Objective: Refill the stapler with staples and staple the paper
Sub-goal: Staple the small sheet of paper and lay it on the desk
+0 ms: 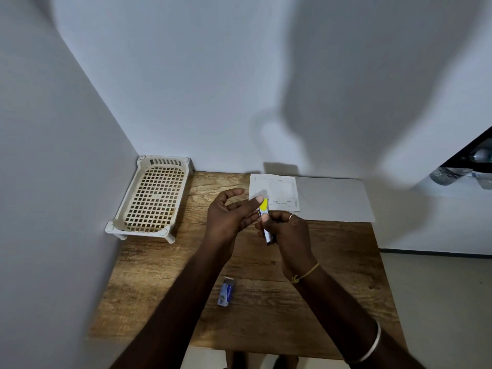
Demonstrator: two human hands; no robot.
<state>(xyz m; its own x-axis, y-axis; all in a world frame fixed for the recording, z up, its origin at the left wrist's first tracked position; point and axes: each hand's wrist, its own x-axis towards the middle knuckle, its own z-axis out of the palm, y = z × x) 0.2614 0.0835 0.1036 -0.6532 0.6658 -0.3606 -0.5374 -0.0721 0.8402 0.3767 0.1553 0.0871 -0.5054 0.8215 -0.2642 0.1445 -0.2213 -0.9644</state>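
My right hand (288, 230) grips a small stapler (267, 230) with a yellow tip and a silver body, held upright above the middle of the wooden table (332, 275). My left hand (230, 213) is beside it with fingers spread, one fingertip touching the yellow tip. A small blue staple box (226, 292) lies open on the table near the front, apart from both hands. A white paper square (279, 191) with staple marks along its edges lies behind the hands, on a larger white sheet (335, 199).
A cream plastic mesh tray (151, 198) on short legs stands in the back left corner against the walls. White walls close the left and back sides. The table's right edge drops to the floor.
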